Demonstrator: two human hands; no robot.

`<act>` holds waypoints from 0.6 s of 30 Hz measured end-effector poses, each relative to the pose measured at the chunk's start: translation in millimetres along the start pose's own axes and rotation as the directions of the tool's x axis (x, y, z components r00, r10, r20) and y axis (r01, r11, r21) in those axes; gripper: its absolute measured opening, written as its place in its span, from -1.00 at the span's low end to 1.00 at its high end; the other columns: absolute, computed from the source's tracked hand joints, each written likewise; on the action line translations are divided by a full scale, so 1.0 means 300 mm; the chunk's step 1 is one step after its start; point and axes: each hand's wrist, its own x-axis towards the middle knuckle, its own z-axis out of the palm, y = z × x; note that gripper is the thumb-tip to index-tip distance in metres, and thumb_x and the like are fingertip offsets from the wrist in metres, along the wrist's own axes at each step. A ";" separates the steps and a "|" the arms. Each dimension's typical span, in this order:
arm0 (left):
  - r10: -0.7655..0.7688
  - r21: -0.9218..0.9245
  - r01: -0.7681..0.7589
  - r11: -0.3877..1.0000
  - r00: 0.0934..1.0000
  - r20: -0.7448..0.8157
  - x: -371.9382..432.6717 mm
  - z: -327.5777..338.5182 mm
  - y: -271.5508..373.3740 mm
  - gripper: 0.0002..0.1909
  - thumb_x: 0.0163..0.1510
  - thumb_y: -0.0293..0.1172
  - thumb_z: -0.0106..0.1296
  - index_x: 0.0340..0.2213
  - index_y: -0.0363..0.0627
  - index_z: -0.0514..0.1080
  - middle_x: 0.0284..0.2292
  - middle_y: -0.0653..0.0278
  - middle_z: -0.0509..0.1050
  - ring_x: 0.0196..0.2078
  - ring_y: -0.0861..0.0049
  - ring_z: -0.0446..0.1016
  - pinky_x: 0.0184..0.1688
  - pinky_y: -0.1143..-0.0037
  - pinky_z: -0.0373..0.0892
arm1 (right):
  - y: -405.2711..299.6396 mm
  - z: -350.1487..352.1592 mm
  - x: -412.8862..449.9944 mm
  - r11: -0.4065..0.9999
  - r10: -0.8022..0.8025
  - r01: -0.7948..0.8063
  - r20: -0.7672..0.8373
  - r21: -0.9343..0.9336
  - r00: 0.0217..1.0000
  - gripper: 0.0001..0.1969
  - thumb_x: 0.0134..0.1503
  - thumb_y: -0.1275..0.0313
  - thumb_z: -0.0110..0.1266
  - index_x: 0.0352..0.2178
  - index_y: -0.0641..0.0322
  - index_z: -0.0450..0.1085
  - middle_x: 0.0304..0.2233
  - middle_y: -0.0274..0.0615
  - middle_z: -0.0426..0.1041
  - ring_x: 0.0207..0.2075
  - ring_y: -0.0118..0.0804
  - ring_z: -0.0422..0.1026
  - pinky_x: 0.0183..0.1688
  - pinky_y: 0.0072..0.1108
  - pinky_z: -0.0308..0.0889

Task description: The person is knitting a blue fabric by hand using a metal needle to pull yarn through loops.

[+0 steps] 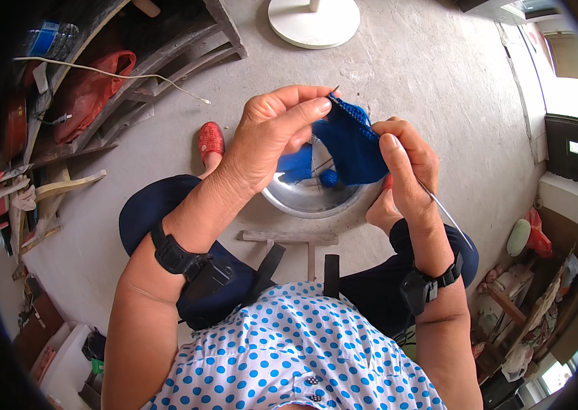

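A blue knitted piece [353, 148] hangs between my two hands over a metal basin [301, 207]. My left hand [283, 120] pinches its upper left corner, where a knitting needle tip [335, 90] sticks up past the thumb. At the right end of the stitched top edge, my right hand [412, 159] grips the work. A metal knitting needle [448, 212] runs out below that hand along the forearm. Inside the basin sit a small ball of blue yarn [328, 178], another blue piece [296, 164] and thin needle-like rods. The knitted piece hides part of the basin.
Beyond the basin stands a white round base [314, 25]. Wooden furniture at left holds a red plastic bag [95, 97] and a pale cable [114, 75]. A wooden bar [289, 237] lies near my knees. Clutter with a pale green gourd-like object [518, 237] is at right.
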 end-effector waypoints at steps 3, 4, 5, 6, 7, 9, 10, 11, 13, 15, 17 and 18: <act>0.010 0.023 -0.010 1.000 1.000 -0.015 0.001 0.003 0.000 -0.75 0.15 -0.39 0.05 -0.15 -0.22 0.50 -0.50 0.55 0.44 -0.63 0.93 0.17 -0.63 0.83 0.05 | -0.005 0.001 0.002 1.000 0.016 -0.016 0.005 0.007 1.000 -0.79 0.23 0.40 -0.10 -0.28 0.34 0.41 -0.47 -0.33 0.35 -0.44 -0.57 0.25 -0.36 -0.68 0.18; 0.010 0.023 -0.010 1.000 1.000 -0.014 0.000 0.003 0.000 -0.75 0.15 -0.39 0.05 -0.15 -0.22 0.50 -0.50 0.55 0.44 -0.63 0.93 0.17 -0.63 0.83 0.05 | -0.004 0.001 0.002 1.000 0.016 -0.016 0.005 0.007 1.000 -0.79 0.23 0.40 -0.10 -0.28 0.34 0.41 -0.47 -0.33 0.35 -0.44 -0.57 0.25 -0.36 -0.68 0.18; 0.012 0.021 -0.012 1.000 1.000 -0.022 0.000 0.003 -0.001 -0.75 0.15 -0.39 0.05 -0.16 -0.22 0.50 -0.50 0.55 0.45 -0.62 0.93 0.17 -0.63 0.84 0.05 | -0.003 0.001 0.003 1.000 0.015 -0.015 0.003 -0.006 1.000 -0.79 0.23 0.40 -0.09 -0.28 0.34 0.41 -0.47 -0.33 0.35 -0.44 -0.57 0.25 -0.37 -0.68 0.18; 0.015 0.019 -0.015 1.000 0.999 -0.029 0.000 0.004 -0.001 -0.75 0.15 -0.39 0.06 -0.16 -0.22 0.50 -0.50 0.54 0.45 -0.62 0.93 0.18 -0.63 0.84 0.06 | 0.000 0.002 0.003 1.000 0.015 -0.015 0.001 -0.019 1.000 -0.79 0.23 0.40 -0.09 -0.28 0.34 0.41 -0.47 -0.33 0.36 -0.45 -0.56 0.25 -0.38 -0.67 0.19; 0.015 0.019 -0.014 1.000 0.999 -0.028 0.000 0.005 -0.002 -0.75 0.15 -0.39 0.06 -0.16 -0.22 0.50 -0.50 0.54 0.45 -0.62 0.93 0.18 -0.63 0.84 0.06 | 0.002 0.003 0.003 1.000 0.015 -0.015 0.001 -0.019 1.000 -0.79 0.23 0.40 -0.09 -0.28 0.34 0.41 -0.47 -0.33 0.36 -0.45 -0.56 0.25 -0.38 -0.67 0.19; 0.055 0.025 -0.054 0.998 0.998 -0.041 0.000 0.008 -0.002 -0.71 0.14 -0.32 0.08 -0.18 -0.28 0.48 -0.57 0.52 0.41 -0.64 0.95 0.20 -0.64 0.86 0.08 | 0.008 0.006 0.001 0.999 0.009 -0.010 -0.018 -0.046 1.000 -0.80 0.23 0.41 -0.09 -0.29 0.34 0.41 -0.47 -0.31 0.37 -0.45 -0.56 0.26 -0.39 -0.66 0.20; 0.055 0.026 -0.054 0.998 0.998 -0.042 0.000 0.007 -0.004 -0.71 0.14 -0.32 0.08 -0.18 -0.28 0.48 -0.57 0.52 0.41 -0.64 0.95 0.20 -0.64 0.86 0.08 | 0.011 0.009 0.002 0.999 0.009 -0.010 -0.018 -0.046 1.000 -0.80 0.23 0.41 -0.09 -0.29 0.34 0.41 -0.47 -0.31 0.37 -0.45 -0.56 0.26 -0.39 -0.66 0.20; 0.053 0.023 -0.052 0.998 0.997 -0.051 0.000 0.007 -0.005 -0.71 0.14 -0.32 0.08 -0.18 -0.28 0.48 -0.58 0.52 0.41 -0.64 0.95 0.20 -0.64 0.87 0.09 | 0.015 0.012 0.002 0.999 -0.011 0.010 -0.021 -0.042 1.000 -0.82 0.22 0.43 -0.08 -0.30 0.33 0.41 -0.47 -0.28 0.38 -0.46 -0.53 0.27 -0.39 -0.64 0.21; 0.050 0.019 -0.049 0.999 0.997 -0.057 0.002 0.012 -0.008 -0.71 0.13 -0.32 0.09 -0.19 -0.29 0.48 -0.58 0.52 0.40 -0.64 0.94 0.20 -0.64 0.87 0.09 | 0.018 0.018 0.001 0.999 -0.029 0.028 -0.027 -0.042 0.999 -0.84 0.21 0.45 -0.07 -0.30 0.33 0.40 -0.47 -0.25 0.38 -0.47 -0.50 0.29 -0.39 -0.63 0.22; 0.054 0.016 -0.052 0.998 0.994 -0.093 0.000 0.020 -0.010 -0.71 0.13 -0.32 0.09 -0.19 -0.29 0.48 -0.59 0.53 0.38 -0.63 0.94 0.21 -0.63 0.87 0.09 | 0.017 0.032 -0.004 0.988 -0.086 0.078 -0.055 -0.137 0.995 -0.89 0.19 0.50 -0.05 -0.31 0.32 0.38 -0.48 -0.17 0.38 -0.48 -0.35 0.34 -0.39 -0.55 0.25; 0.047 0.017 -0.046 0.999 0.994 -0.100 -0.003 0.019 -0.012 -0.72 0.13 -0.32 0.09 -0.20 -0.29 0.48 -0.58 0.52 0.39 -0.63 0.93 0.21 -0.63 0.86 0.10 | 0.012 0.046 -0.007 0.978 -0.107 0.095 -0.056 -0.183 0.993 -0.91 0.17 0.52 -0.04 -0.30 0.31 0.37 -0.48 -0.14 0.37 -0.48 -0.27 0.35 -0.38 -0.51 0.26; 0.040 0.016 -0.038 0.999 0.994 -0.103 -0.003 0.020 -0.014 -0.73 0.12 -0.32 0.09 -0.21 -0.28 0.49 -0.57 0.52 0.40 -0.62 0.93 0.22 -0.62 0.85 0.12 | 0.010 0.052 -0.008 0.966 -0.128 0.111 -0.059 -0.234 0.990 -0.92 0.15 0.53 -0.02 -0.30 0.30 0.35 -0.48 -0.10 0.36 -0.47 -0.18 0.37 -0.38 -0.48 0.27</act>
